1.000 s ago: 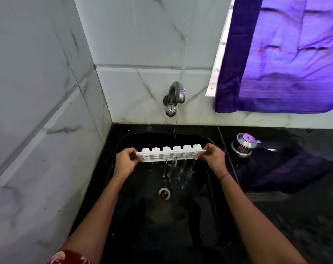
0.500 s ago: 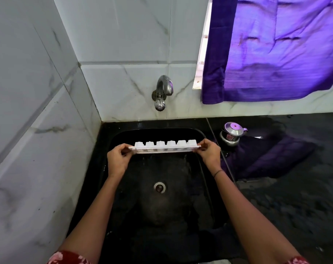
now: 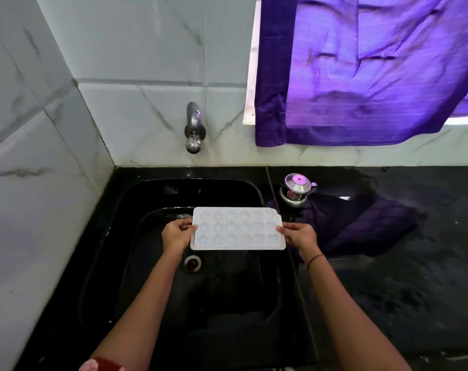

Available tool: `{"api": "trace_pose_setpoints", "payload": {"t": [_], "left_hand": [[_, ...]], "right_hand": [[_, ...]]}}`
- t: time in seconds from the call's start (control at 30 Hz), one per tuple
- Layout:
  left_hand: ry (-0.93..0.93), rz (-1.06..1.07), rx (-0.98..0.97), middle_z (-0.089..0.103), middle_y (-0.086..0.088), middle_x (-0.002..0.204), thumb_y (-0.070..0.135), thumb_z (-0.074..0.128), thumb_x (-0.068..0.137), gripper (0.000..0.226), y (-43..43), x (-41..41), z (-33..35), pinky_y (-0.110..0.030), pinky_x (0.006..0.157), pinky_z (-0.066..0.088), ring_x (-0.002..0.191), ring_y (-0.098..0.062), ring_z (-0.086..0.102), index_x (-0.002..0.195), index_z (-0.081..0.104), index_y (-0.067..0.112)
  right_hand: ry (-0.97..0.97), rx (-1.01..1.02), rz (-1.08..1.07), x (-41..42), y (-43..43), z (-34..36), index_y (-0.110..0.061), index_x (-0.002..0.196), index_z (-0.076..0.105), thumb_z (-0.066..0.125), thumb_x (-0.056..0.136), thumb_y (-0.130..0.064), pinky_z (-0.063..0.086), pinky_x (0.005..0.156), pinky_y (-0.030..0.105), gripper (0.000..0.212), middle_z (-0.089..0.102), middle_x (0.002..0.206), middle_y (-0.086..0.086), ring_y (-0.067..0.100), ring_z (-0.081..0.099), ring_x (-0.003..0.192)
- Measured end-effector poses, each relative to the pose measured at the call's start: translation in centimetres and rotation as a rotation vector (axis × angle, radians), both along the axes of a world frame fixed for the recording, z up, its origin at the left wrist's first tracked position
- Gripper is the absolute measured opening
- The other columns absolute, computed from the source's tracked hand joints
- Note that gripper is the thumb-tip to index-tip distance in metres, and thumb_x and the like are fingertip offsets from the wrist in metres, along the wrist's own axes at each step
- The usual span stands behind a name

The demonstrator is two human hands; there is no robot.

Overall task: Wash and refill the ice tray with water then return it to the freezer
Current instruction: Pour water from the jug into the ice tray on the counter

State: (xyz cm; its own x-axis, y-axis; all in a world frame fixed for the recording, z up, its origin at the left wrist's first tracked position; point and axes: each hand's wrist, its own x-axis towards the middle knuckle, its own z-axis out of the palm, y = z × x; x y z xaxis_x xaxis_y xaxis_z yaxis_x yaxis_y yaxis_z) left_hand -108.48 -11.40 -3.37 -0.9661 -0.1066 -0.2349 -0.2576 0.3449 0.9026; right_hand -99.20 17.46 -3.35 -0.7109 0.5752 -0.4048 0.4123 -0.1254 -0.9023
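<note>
- the ice tray was upside down a second ago, cup bottoms bumping upward; it has been flipped and now lies flat, its flower-shaped cups open to the ceiling.
- the thin streams of water that fell from it into the sink have stopped.
- the left hand and right hand turned with it and now pinch its short ends.

One ice tray, two hands, one tap.
</note>
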Motion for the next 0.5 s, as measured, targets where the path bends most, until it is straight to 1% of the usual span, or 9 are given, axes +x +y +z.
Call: {"api": "trace_pose_setpoints", "payload": {"t": [0.07,0.1,0.2,0.23,0.33,0.43,0.5], "left_hand": [[-0.035,0.018,0.017,0.068,-0.008,0.087,0.007,0.07,0.081,0.021,2.8,1.4,-0.5,-0.026,0.076,0.048,0.079,-0.017,0.062,0.102,0.069,0.003],[-0.05,0.025,0.022,0.067,-0.007,0.087,0.006,0.069,0.081,0.021,4.3,2.1,-0.7,-0.027,0.075,0.049,0.079,-0.017,0.062,0.102,0.069,0.003],[-0.075,0.036,0.036,0.07,-0.01,0.091,0.005,0.069,0.081,0.021,8.4,3.3,-1.4,-0.033,0.082,0.053,0.083,-0.022,0.064,0.101,0.07,0.002],[-0.081,0.039,0.035,0.07,-0.01,0.091,0.005,0.069,0.081,0.021,9.8,3.7,-1.5,-0.033,0.083,0.053,0.083,-0.021,0.064,0.101,0.07,0.002],[-0.092,0.054,0.047,0.067,-0.005,0.086,0.005,0.069,0.081,0.019,13.7,4.8,-1.5,-0.027,0.077,0.049,0.08,-0.018,0.062,0.1,0.07,0.004],[-0.093,0.049,0.039,0.067,-0.004,0.087,0.007,0.069,0.081,0.02,17.2,5.8,-1.6,-0.027,0.077,0.05,0.081,-0.017,0.062,0.1,0.07,0.005],[-0.092,0.034,0.023,0.067,-0.004,0.087,0.007,0.069,0.081,0.02,18.8,6.1,-1.6,-0.026,0.076,0.049,0.081,-0.016,0.063,0.101,0.07,0.005]], "right_hand": [[-0.02,0.03,0.023,1.0,2.9,-0.4,0.008,0.102,0.066,0.076,0.075,-0.002,0.056,0.056,0.018,0.03,0.069,0.095,0.017,0.012,0.067,0.061],[-0.037,0.047,0.039,1.4,4.4,-0.5,0.007,0.102,0.067,0.077,0.075,-0.004,0.057,0.058,0.019,0.03,0.07,0.093,0.016,0.011,0.067,0.06],[-0.081,0.124,0.041,2.5,8.4,-0.7,0.003,0.099,0.069,0.078,0.074,-0.008,0.058,0.07,0.027,0.03,0.072,0.093,0.016,0.018,0.067,0.066],[-0.094,0.168,0.045,2.9,9.6,-0.5,0.001,0.099,0.07,0.078,0.074,-0.01,0.058,0.074,0.029,0.028,0.072,0.092,0.014,0.02,0.067,0.07],[-0.131,0.282,0.061,3.9,13.1,-0.6,-0.003,0.098,0.072,0.079,0.074,-0.014,0.054,0.087,0.034,0.027,0.072,0.092,0.008,0.021,0.069,0.083],[-0.17,0.378,0.095,4.7,16.4,-1.2,-0.005,0.098,0.073,0.08,0.073,-0.021,0.053,0.09,0.04,0.03,0.074,0.094,0.008,0.022,0.069,0.086],[-0.192,0.413,0.114,5.0,18.1,-1.6,-0.006,0.099,0.073,0.08,0.074,-0.023,0.053,0.09,0.041,0.031,0.074,0.094,0.009,0.023,0.069,0.087]]}}
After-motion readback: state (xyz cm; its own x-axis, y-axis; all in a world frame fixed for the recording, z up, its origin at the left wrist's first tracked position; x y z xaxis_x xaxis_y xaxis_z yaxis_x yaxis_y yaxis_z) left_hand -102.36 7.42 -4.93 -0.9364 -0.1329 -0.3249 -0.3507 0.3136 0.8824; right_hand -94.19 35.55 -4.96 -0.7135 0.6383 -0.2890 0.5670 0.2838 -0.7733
